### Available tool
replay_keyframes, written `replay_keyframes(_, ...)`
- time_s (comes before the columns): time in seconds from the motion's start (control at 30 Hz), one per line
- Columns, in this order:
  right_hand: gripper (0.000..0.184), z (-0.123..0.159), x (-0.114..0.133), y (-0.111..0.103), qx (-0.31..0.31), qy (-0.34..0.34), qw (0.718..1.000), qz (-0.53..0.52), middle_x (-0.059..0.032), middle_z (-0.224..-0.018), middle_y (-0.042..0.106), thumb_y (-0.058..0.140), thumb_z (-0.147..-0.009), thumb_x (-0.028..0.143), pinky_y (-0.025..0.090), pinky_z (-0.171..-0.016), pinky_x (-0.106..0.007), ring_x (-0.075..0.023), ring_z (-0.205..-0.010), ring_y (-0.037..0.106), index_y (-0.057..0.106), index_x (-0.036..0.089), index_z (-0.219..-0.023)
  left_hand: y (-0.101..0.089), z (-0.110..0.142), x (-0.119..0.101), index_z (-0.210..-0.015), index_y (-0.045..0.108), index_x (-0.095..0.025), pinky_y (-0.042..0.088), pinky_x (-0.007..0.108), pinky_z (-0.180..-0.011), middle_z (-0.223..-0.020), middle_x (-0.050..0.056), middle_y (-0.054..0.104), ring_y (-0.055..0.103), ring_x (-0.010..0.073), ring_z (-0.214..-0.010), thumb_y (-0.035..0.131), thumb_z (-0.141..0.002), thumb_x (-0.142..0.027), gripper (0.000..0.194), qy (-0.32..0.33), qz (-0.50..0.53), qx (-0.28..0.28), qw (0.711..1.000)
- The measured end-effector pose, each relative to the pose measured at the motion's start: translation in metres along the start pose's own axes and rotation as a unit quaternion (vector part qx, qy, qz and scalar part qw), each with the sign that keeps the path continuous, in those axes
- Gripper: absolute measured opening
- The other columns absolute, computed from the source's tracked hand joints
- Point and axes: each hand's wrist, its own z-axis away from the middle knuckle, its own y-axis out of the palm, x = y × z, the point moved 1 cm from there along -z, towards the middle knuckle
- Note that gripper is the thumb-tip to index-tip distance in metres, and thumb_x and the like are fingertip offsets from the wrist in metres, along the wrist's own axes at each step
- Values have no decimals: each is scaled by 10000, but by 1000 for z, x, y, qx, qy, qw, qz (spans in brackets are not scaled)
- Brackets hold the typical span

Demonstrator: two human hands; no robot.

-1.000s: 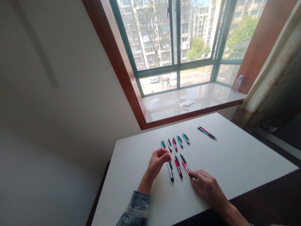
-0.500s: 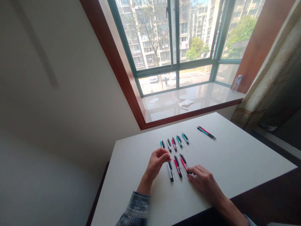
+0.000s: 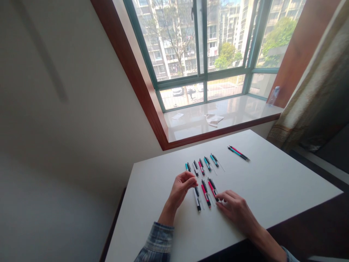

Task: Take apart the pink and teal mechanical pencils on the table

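My left hand is closed in a pinch above the table, at the upper end of a white pen barrel; whatever its fingertips hold is hidden. My right hand has thumb and forefinger at the black lower end of a red pen barrel, which lies on the table. Beside that barrel are a black pen part and a thin pale refill. Just left lies another red pen barrel with its own black part and refill.
Behind the hands runs a row of pens in parts, including a teal barrel and a red one. Two whole pens lie at the right on the white table. A crumpled cloth and bottle are on the windowsill.
My right hand has moved slightly up and left, shifting the red barrel closer to its black part. My left hand has stayed in its pinch. The view has drifted slightly.
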Motion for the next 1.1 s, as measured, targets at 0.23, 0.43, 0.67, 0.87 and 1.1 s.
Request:
replay_keyframes(0.23,178,-11,14,-1,-43,34,996,-74,-57,-878,725,594,-981,348,568,-749,-330,-218,-800,686,730,233,-981,1,1,2,-790,711,-126,513,239,-677,-691,27,713,657,128,-646,881,-742,-325,267,-6,-19,4,1000)
replay_keyframes(0.43,189,-36,43,2,-81,54,980,-175,-45,-867,752,681,-924,385,570,-764,-313,-206,-780,702,736,219,-995,2,3,4,-778,707,-128,495,232,-621,-666,42,731,671,145,-627,898,-711,-324,282,-28,-23,31,999)
replay_keyframes(0.67,276,-55,57,6,-57,86,952,-289,-59,-824,762,684,-912,468,593,-739,-306,-211,-769,726,727,196,-894,4,6,0,-743,711,-125,479,228,-589,-675,55,737,671,154,-631,897,-716,-290,250,-36,-37,92,994)
replay_keyframes(0.87,342,-58,49,10,-2,121,911,-393,-70,-830,771,748,-848,514,611,-734,-335,-236,-796,739,743,178,-908,6,9,-2,-730,710,-128,482,239,-587,-661,60,730,672,161,-616,898,-711,-328,275,-41,-43,104,993)
replay_keyframes(1.1,319,-64,51,7,-6,108,901,-420,-48,-802,745,738,-865,493,610,-720,-323,-211,-752,732,711,176,-884,9,8,1,-767,729,-116,501,257,-627,-676,68,726,664,161,-622,893,-714,-356,296,-44,-61,133,988)
